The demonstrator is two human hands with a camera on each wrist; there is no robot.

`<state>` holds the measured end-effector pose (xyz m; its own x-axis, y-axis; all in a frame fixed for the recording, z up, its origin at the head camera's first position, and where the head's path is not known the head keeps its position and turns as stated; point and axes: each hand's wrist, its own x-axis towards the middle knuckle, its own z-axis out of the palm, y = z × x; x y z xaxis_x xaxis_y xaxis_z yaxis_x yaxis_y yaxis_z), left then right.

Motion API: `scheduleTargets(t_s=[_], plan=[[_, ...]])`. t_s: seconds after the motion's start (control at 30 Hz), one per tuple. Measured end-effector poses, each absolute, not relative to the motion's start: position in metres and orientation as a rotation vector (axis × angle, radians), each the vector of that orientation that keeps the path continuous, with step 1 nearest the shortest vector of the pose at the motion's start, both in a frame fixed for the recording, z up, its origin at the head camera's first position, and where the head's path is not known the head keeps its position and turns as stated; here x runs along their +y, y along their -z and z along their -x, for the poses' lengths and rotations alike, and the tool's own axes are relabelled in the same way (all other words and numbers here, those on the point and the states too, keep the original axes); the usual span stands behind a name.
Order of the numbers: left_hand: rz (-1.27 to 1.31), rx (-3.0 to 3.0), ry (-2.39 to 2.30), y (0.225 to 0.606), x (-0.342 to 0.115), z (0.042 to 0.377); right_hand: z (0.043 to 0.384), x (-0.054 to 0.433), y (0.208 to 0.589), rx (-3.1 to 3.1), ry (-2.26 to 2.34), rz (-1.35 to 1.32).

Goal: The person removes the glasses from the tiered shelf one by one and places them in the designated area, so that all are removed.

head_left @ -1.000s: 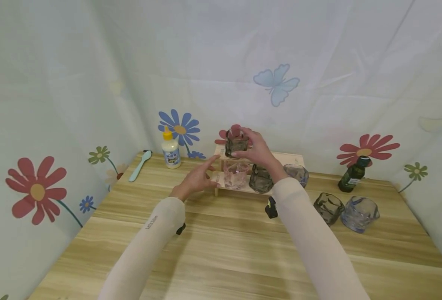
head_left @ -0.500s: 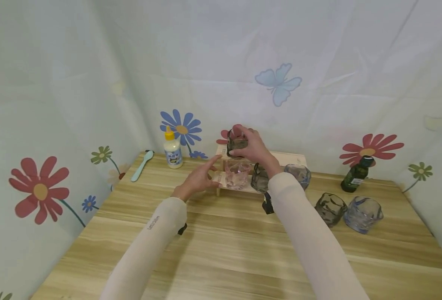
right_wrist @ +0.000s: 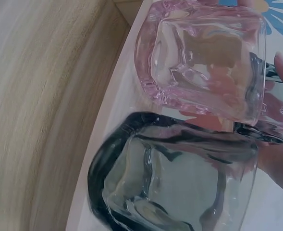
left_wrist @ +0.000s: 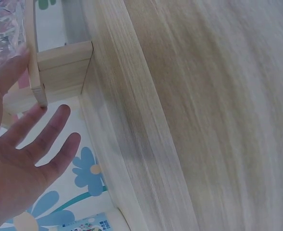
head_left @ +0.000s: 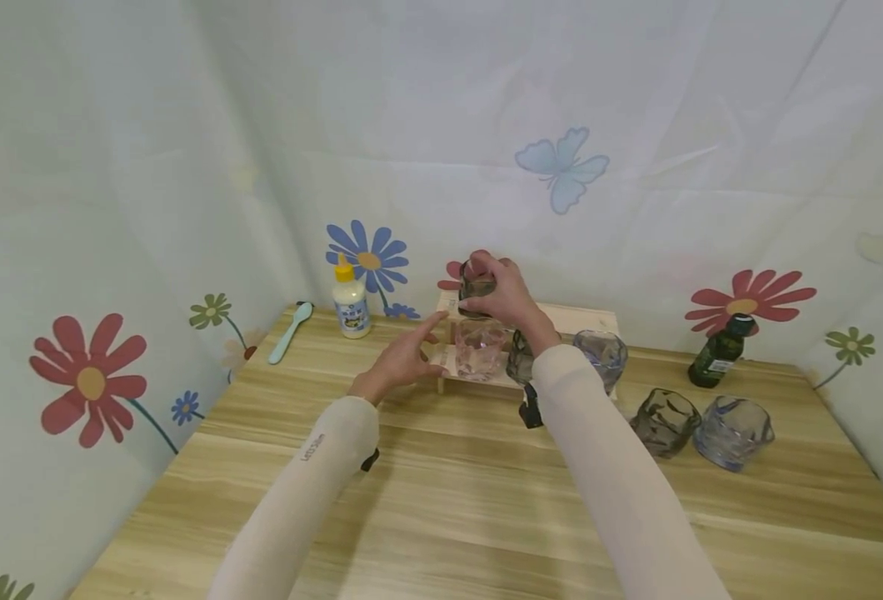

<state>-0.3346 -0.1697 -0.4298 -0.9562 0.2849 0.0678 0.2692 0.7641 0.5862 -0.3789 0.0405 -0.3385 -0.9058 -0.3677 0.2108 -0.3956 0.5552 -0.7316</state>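
Gripping a smoky gray glass (head_left: 473, 286) between thumb and fingers, a person's right hand (head_left: 507, 293) holds it at the left end of the upper tier of a small wooden rack (head_left: 578, 320); whether its base rests on the wood cannot be told. The left hand (head_left: 402, 358), fingers spread, touches the rack's left end, just beside a pink glass (head_left: 479, 350) on the lower tier. Next in that row stand a second gray glass (head_left: 520, 358) and a blue glass (head_left: 601, 353), partly behind the right sleeve (head_left: 599, 450). Small dark lettering, apparently "Lets Slim," runs along the left sleeve (head_left: 321, 467). On the wood-grain desk (head_left: 441, 517), a yellow-capped bottle (head_left: 351, 310) at left bears a blue-and-white label with a line of characters too small to read, near a pale green spoon (head_left: 290, 333). At right, a dark green bottle (head_left: 719, 354) carries a white label panel, its print likewise illegible, behind a third gray glass (head_left: 665, 423) and a pale blue glass (head_left: 734, 433) standing side by side. A curtain (head_left: 411, 125) printed with flowers and a blue butterfly hangs behind.
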Motion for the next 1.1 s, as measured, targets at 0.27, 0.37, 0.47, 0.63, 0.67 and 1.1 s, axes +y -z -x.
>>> scheduleTargets(t_s=[0.27, 0.37, 0.47, 0.63, 0.67, 1.1], plan=[[-0.445, 2.938, -0.956, 0.428, -0.169, 0.334, 0.382, 0.037, 0.342, -2.709, -1.356, -0.622], [-0.428, 2.940, -0.959, 0.427, -0.168, 0.333, 0.384, 0.037, 0.343, -2.700, -1.365, -0.618], [-0.434, 2.940, -0.963, 0.427, -0.168, 0.333, 0.386, 0.037, 0.344, -2.699, -1.361, -0.617], [-0.459, 2.939, -0.961, 0.427, -0.169, 0.332, 0.387, 0.039, 0.348, -2.702, -1.342, -0.619], [-0.459, 2.939, -0.962, 0.427, -0.169, 0.331, 0.387, 0.039, 0.349, -2.696, -1.352, -0.622], [-0.422, 2.935, -0.943, 0.426, -0.168, 0.331, 0.387, 0.041, 0.353, -2.639, -1.362, -0.649]])
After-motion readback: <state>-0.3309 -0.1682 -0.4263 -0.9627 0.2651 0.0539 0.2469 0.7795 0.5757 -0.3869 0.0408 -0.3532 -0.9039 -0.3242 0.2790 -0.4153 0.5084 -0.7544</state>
